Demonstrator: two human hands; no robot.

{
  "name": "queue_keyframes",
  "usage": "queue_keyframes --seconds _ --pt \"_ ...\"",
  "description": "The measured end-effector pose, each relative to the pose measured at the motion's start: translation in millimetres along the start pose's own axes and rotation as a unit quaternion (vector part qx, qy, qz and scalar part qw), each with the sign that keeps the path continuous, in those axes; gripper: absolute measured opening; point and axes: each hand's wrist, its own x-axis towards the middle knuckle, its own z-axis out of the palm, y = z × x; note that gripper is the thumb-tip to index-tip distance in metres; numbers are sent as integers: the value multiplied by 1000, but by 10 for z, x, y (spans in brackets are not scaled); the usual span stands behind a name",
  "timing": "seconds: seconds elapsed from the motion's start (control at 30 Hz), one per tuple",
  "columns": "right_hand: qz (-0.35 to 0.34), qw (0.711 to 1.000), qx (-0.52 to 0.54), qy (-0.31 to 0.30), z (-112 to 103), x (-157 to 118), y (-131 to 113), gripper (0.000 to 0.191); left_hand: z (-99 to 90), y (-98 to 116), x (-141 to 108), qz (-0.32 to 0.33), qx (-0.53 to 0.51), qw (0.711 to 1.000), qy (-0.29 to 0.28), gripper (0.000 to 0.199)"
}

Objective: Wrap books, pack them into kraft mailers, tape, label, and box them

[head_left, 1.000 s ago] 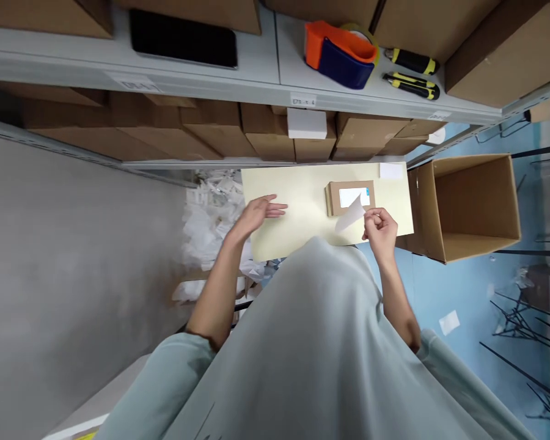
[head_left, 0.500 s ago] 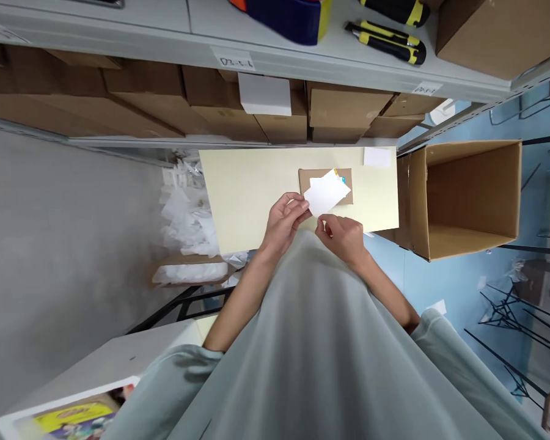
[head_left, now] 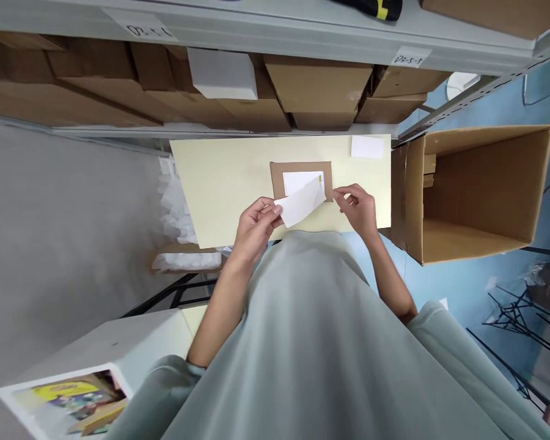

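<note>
A white slip of paper [head_left: 301, 203] is pinched by its left end between the thumb and fingers of my left hand [head_left: 257, 225]. It slants over a flat brown cardboard parcel [head_left: 277, 174], partly covering a white label [head_left: 296, 179] on it. A small yellow mark shows at the slip's upper right corner. My right hand [head_left: 360, 211] hovers at the parcel's right edge, thumb and forefinger pressed together. Anything between those fingertips is too small to make out. Both lie above a pale yellow tabletop [head_left: 220, 183].
Another white slip [head_left: 367, 146] lies at the table's far right. An open cardboard box [head_left: 481, 189] stands beyond the right edge, small boxes inside. Shelves of brown cartons [head_left: 321, 85] run across the back. White plastic wrapping [head_left: 174, 205] is heaped left; a white bin [head_left: 132, 348] stands lower left.
My hands have moved apart, the right one going rightward and up. The slip has tilted in my left hand, uncovering more of the parcel and its label. The view has shifted.
</note>
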Motion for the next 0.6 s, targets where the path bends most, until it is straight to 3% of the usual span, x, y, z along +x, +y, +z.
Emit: queue_keyframes --seconds 0.23,0.33,0.43,0.6 --pt "96 985 102 -102 -73 229 242 34 15 45 -50 -8 7 1000 -16 38" --pt "91 986 98 -99 -70 185 262 36 20 19 -34 11 38 999 1 36" --pt "75 990 83 -83 -58 138 289 37 14 -41 52 78 103 991 42 37" --pt "33 998 40 -48 7 185 430 34 -74 -256 456 131 152 978 61 49"
